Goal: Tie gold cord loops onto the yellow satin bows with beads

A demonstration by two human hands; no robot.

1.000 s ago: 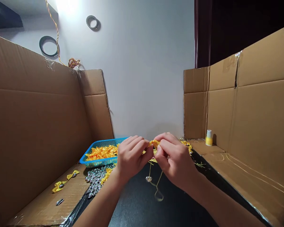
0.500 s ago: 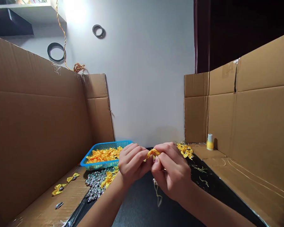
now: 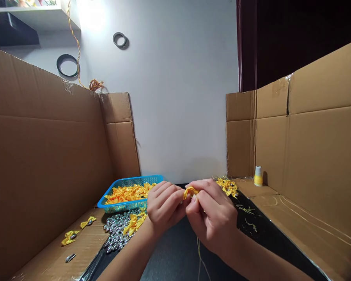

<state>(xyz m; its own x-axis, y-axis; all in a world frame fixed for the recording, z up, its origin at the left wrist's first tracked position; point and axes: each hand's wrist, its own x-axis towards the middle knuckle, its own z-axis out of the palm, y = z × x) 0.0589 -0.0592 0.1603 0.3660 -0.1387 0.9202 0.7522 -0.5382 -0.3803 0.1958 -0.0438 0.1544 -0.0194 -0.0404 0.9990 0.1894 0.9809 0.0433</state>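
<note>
Yellow ribbon (image 3: 190,190), pinched by left hand (image 3: 166,203) and right hand (image 3: 213,210), thread (image 3: 199,254) hanging below

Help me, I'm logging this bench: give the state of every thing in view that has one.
Yellow ribbon: bent in an arch
Left hand: fingers closed on ribbon
Right hand: fingers closed on ribbon
Thread: dangling below right hand
Blue basket: heaped with orange-yellow pieces
Silver beads: loose, heaped together
Spool: standing upright
Twisted cord: bunched at its lower end
</note>
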